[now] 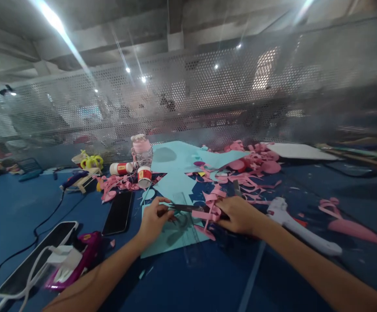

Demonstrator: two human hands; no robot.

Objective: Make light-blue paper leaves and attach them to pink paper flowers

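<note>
1. Head view is showing one blue table (19, 208) with two bare forearms reaching forward over it, both belonging to the person wearing the camera.
2. One left hand (154, 219) is resting over a light-blue paper sheet (172, 238); its fingers are curling closed around the near end of a dark, slim tool (188, 208), possibly scissors, though blur is making this hard to confirm.
3. One right hand (238, 214) is lying palm down just beside the left, wrist straight, fingers pinching together on a bundle of pink paper strips (211, 210).
4. The dark tool is lying roughly level between the two hands, its far end touching the pink bundle.
5. One clear ruler (190, 242) is lying across the light-blue sheet, below the hands.
6. One white glue gun (300, 232) is lying to the right of the right wrist, near it but apart.
7. One black phone (118, 212) is lying flat to the left of the left hand.
8. Two red-and-white glue containers are sitting behind the phone: one standing (144, 177), one lying on its side (120, 168).
9. One clear bottle with a pink cap (142, 149) is standing just behind them.
10. One large heap of pink scraps (256, 162) is covering the far middle of the table.
11. One pink cone shape (352, 229) is lying at the right, well apart from the hands.
</note>
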